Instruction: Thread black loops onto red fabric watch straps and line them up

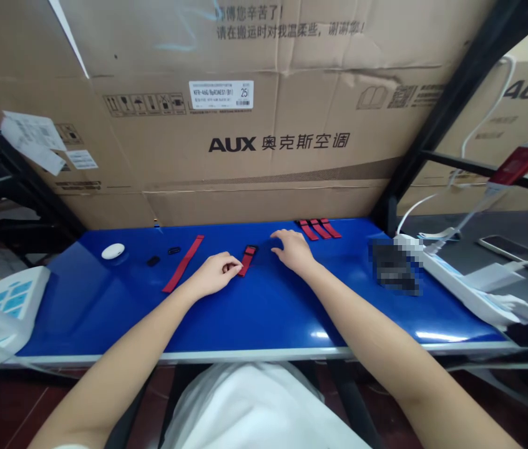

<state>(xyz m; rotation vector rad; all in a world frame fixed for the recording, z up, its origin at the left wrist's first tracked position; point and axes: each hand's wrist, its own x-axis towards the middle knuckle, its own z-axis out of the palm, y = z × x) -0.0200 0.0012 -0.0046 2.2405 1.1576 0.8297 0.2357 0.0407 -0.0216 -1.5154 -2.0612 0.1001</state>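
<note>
My left hand (pixel 220 273) is closed, with thumb and fingers pinched at the lower end of a short red strap (pixel 248 259). A black buckle (pixel 250 248) sits at that strap's far end. My right hand (pixel 293 249) is held just right of the strap, fingers curved and apart, with nothing in it. Beyond it, three red straps with black buckles (pixel 320 229) lie side by side at the table's back edge. Left of my left hand is a longer, flat red strap (pixel 183 264). Two small black pieces lie nearby, a buckle (pixel 175 251) and a darker piece (pixel 153 261).
The blue table (pixel 264 324) backs onto a large cardboard box (pixel 292 168). A white round object (pixel 113 251) and a white power strip (pixel 20 299) are at left. On the right are a blurred dark object (pixel 394 267), another power strip (pixel 460 280) with cables and a black post (pixel 442 106).
</note>
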